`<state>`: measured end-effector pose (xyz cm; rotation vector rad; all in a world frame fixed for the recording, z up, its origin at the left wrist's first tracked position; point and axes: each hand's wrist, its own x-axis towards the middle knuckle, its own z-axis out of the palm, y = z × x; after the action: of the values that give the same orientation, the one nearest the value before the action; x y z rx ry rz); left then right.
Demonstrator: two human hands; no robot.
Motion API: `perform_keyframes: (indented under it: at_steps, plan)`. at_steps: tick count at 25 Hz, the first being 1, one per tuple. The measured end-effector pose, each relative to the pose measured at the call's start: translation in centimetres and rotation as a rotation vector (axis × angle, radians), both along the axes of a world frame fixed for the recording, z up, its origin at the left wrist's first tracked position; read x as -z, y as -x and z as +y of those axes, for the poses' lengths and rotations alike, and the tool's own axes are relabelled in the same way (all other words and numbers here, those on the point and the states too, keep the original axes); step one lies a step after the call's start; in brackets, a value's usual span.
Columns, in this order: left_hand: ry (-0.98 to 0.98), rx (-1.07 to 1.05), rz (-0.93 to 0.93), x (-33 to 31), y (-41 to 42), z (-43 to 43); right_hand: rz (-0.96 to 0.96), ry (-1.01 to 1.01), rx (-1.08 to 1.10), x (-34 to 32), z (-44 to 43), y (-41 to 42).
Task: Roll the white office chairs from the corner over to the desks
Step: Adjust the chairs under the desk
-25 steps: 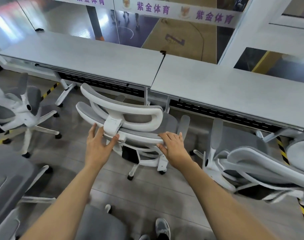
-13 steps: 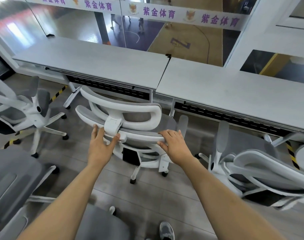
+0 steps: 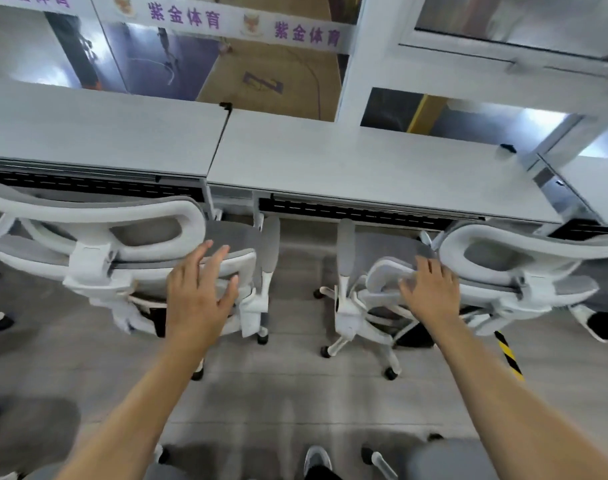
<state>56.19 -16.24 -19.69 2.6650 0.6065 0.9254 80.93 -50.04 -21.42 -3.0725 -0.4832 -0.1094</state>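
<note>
Two white office chairs with grey mesh stand with their seats tucked under the desks. The left chair (image 3: pixel 98 237) is at the left desk (image 3: pixel 88 133), and the right chair (image 3: pixel 510 258) is at the right desk (image 3: pixel 365 168). My left hand (image 3: pixel 198 292) hovers with spread fingers at the right end of the left chair's backrest and grips nothing. My right hand (image 3: pixel 430 289) lies with straight fingers on the left end of the right chair's backrest.
A glass wall runs behind the desks, and a third desk (image 3: pixel 600 188) starts at the far right. Yellow-black floor tape (image 3: pixel 508 355) lies by the right chair's base. Another grey chair seat (image 3: pixel 444 459) and my shoe (image 3: pixel 316 459) are at the bottom edge.
Both hands have come off the left chair's backrest. My view has swung right, and my right hand has moved across to the second chair's backrest.
</note>
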Motion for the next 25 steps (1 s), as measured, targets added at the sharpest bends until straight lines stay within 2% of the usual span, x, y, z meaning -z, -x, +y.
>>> perform_keyframes:
  at_steps: [3, 7, 11, 16, 25]
  plan:
    - [-0.062, 0.105, 0.33, 1.1, -5.9, -1.2, -0.004, 0.108, -0.069, 1.0, -3.9, -2.5]
    - [-0.103, -0.07, 0.561, 4.4, -9.1, -0.8, -0.068, 0.111, -0.077, 1.2, -5.9, -4.8]
    - [-0.151, -0.15, 0.594, 5.2, -9.9, -1.6, -0.065, 0.144, -0.094, 1.5, -11.4, -7.6]
    - [-0.178, -0.198, 0.583, 5.1, -11.0, -2.4, -0.101, 0.068, -0.12, 2.4, -17.3, -10.4]
    - [-0.115, -0.233, 0.59, 4.7, -13.6, -3.2, -0.107, -0.021, -0.152, 2.9, -18.1, -11.2]
